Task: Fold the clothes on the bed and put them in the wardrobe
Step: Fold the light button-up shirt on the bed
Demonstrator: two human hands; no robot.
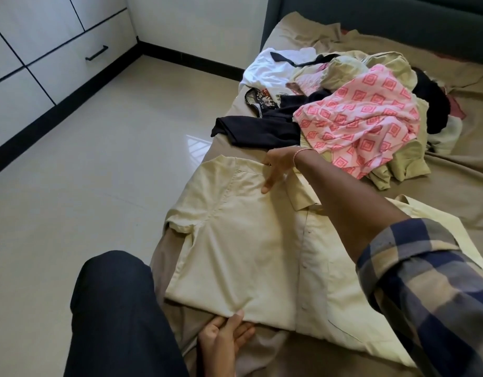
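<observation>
Position of cream shirt [234, 240] relative to both hands. Spread flat along near edge of bed [452, 191], collar end toward clothes pile [392, 164], hem toward person; button placket running lengthwise, short sleeve at floor-side edge.

Left hand [224, 336] at bottom of view, palm up, just beside knee [112, 308] in dark trousers. Thumb set on hem edge, pinching cloth where small creases gather; remaining fingers loosely extended below hem.

Right hand [278, 167] at opposite end of shirt, on bare forearm extended across shirt from right below rolled plaid sleeve [425, 295]. Fingers straight and slightly spread, tips pressed on shoulder area just beside collar, nothing grasped. Thin bracelet [303, 151] at wrist.

Shirt spanned lengthwise between hands: left at hem, right at shoulder.

Clothes pile beyond right hand, well apart from left hand. Pink patterned garment [357, 115] on top, lower edge near right wrist. Black garment [262, 129] just beyond collar end of shirt, strip of tan sheet between. White garment [270, 66] farther back.

White wardrobe drawers [57, 58] with black handle at upper left, across glossy tiled floor [98, 172]. Dark headboard [371, 17] at top.
</observation>
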